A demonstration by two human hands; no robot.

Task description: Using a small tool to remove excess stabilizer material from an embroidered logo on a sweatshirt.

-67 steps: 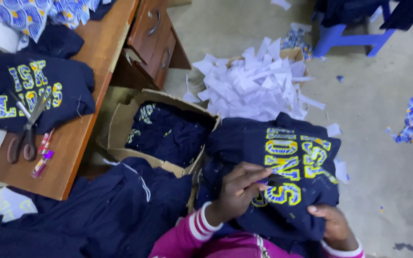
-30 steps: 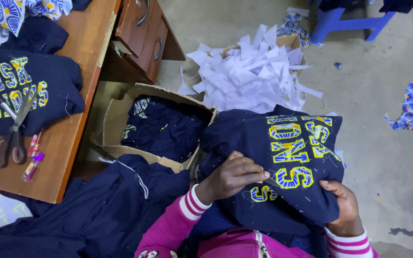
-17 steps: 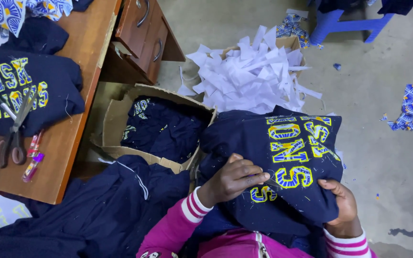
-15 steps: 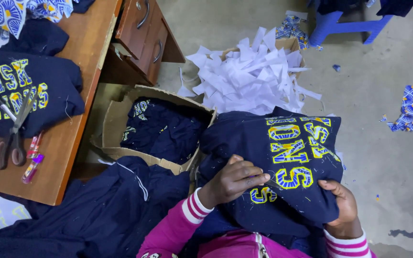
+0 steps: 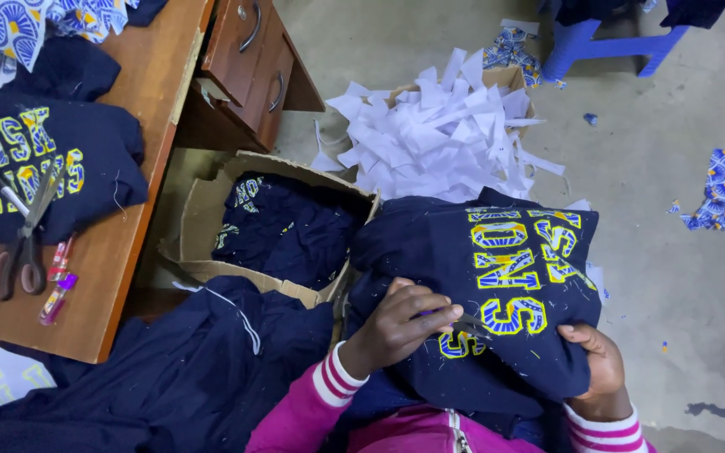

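Navy fabric garment with yellow-edged appliqué letters (image 5: 497, 285), on my lap: my right hand (image 5: 597, 369) pinches its 4-o'clock edge. My left hand (image 5: 400, 323) closes around small thread snips (image 5: 467, 325). Best keep cloth taut, blades flat, nipping stray threads only.

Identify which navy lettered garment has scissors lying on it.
The folded navy garment on the wooden desk: brown-handled scissors lie across it, unlike those in the cardboard box and on the lap.

My navy sweatshirt (image 5: 497, 277) bears yellow-edged blue patterned letters; my sleeves (image 5: 329, 394) are pink, striped white; paper scraps (image 5: 438, 134) white
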